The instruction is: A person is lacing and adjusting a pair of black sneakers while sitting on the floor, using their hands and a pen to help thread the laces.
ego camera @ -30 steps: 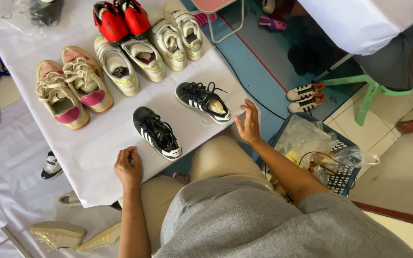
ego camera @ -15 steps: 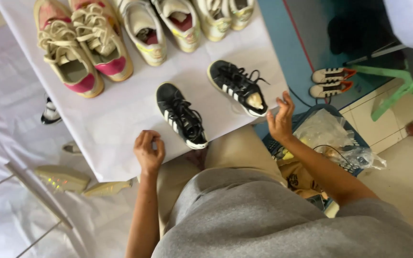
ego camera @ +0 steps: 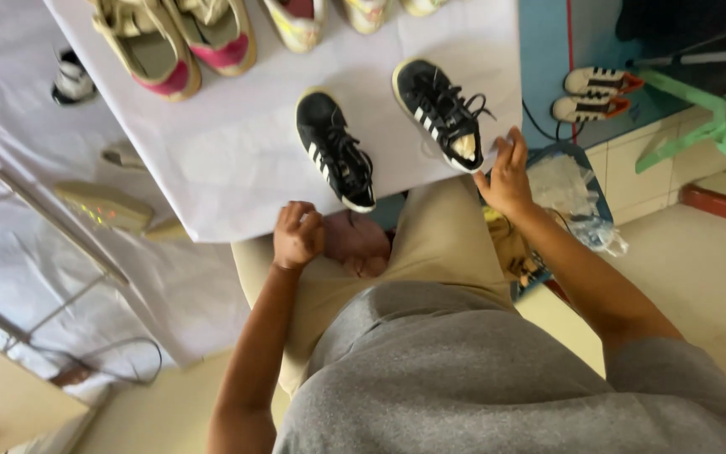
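Two black sneakers with white stripes lie on a white sheet (ego camera: 237, 160) on the floor: one (ego camera: 335, 151) in the middle, the other (ego camera: 442, 113) to its right. My left hand (ego camera: 297, 235) is curled into a loose fist at the sheet's near edge, just below the middle sneaker, holding nothing that I can see. My right hand (ego camera: 507, 172) has its fingers spread beside the toe of the right sneaker, at the sheet's edge. My knees in tan trousers sit between both hands.
Beige and pink sneakers (ego camera: 174, 46) and other pale shoes lie at the top of the sheet. A white and orange striped pair (ego camera: 594, 94) rests on the blue floor at right, near a green chair leg (ego camera: 699, 134). A basket with clear plastic (ego camera: 569, 197) stands by my right arm.
The view has tilted down and closer to my body. The shoes have slid toward the top of the picture. My left hand has curled up at the sheet's edge.
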